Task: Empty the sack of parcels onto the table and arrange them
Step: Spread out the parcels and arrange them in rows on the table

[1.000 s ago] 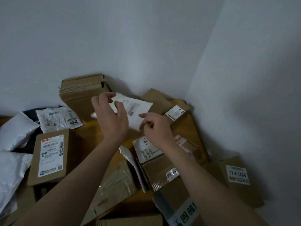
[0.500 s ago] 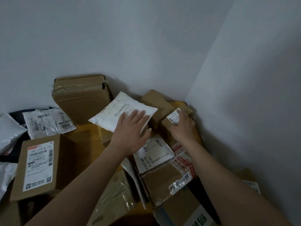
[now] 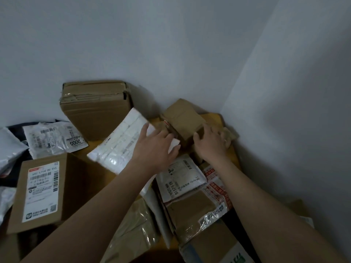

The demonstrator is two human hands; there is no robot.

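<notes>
Pale walls (image 3: 171, 44) met in a corner at upper right of frame, above a yellowish counter (image 3: 230, 154) crowded with parcels. Left hand (image 3: 157, 147) lay flat, fingers straight, on the right end of a white padded mailer (image 3: 121, 145) at frame centre, grasping nothing. Right hand (image 3: 210, 142), just right of centre, curled round the near edge of a small cardboard box (image 3: 183, 118) pushed toward the corner. Large flat cardboard carton (image 3: 96, 109) leaned against the back wall, above and left of the mailer. Grey poly bag marked 2005 (image 3: 55, 138) sat at centre left, over something dark. Brown box with a white shipping label (image 3: 41, 192) filled the lower left. Below the hands lay a white-labelled packet numbered 82-5-2516 (image 3: 180, 177), overlapping a taped brown parcel with red print (image 3: 201, 211). Clear-wrapped brown packet (image 3: 134, 230) sat at bottom centre. Sack itself not identifiable among the heap.
</notes>
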